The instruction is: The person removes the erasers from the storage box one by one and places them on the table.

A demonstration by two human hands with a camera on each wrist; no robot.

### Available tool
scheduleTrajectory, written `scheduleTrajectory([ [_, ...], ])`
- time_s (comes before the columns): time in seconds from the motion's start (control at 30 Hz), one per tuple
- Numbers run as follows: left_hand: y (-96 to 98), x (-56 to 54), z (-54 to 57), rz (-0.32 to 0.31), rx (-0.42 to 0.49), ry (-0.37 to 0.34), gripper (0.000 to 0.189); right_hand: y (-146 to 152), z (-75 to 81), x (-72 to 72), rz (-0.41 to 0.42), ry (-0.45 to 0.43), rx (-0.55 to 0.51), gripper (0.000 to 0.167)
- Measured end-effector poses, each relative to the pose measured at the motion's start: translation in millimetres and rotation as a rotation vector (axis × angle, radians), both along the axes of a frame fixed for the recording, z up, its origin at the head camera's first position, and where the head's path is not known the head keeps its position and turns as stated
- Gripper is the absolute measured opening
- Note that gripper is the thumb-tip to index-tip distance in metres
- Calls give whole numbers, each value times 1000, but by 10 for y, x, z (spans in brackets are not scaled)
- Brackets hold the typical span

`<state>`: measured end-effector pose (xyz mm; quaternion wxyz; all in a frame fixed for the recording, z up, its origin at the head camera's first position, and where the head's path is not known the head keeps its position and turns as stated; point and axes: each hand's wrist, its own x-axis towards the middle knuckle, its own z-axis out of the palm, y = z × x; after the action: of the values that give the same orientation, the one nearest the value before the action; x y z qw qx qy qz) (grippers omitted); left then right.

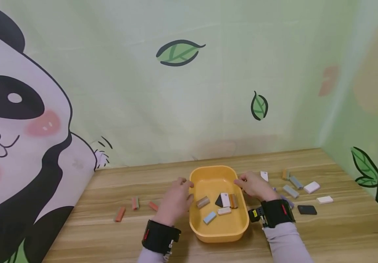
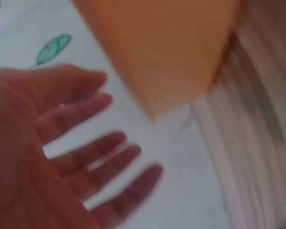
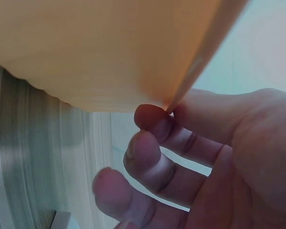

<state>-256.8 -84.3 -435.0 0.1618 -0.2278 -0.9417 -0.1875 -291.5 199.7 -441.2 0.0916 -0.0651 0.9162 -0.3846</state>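
A yellow plastic tub (image 1: 218, 233) stands on the wooden table, holding several small eraser-like blocks: a brown one (image 1: 203, 202), a blue-grey one (image 1: 209, 218), an orange-brown one (image 1: 233, 201), two white ones and a black one partly hidden. At the tub's right rim, my right hand (image 1: 256, 185) pinches the edge between thumb and index finger; the right wrist view shows its other fingers loosely bent below. My left hand (image 1: 174, 200) is beside the left rim. In the left wrist view its fingers (image 2: 117, 200) are spread and loosely extended, apart from the tub wall.
To the left on the table (image 1: 90, 233) lie red-orange blocks (image 1: 120, 214). Several grey, white and purple blocks are scattered at right, including a white one (image 1: 312, 187) and a black one (image 1: 307, 209). A cloth backdrop (image 1: 222, 91) with leaves and a panda stands behind the table.
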Motion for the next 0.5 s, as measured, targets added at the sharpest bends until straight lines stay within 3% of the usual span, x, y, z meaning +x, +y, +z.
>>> scheduleTrajectory([
  [0.1,98,-9,-18,-123,31,-137,22,4,-3,6,-3,-1,-4,29],
  [0.23,186,12,-53,-160,-6,-214,21,5,-6,14,1,10,-17,29],
  [0.5,304,55,-221,-160,-142,-115,11,4,-15,18,0,31,-12,28],
])
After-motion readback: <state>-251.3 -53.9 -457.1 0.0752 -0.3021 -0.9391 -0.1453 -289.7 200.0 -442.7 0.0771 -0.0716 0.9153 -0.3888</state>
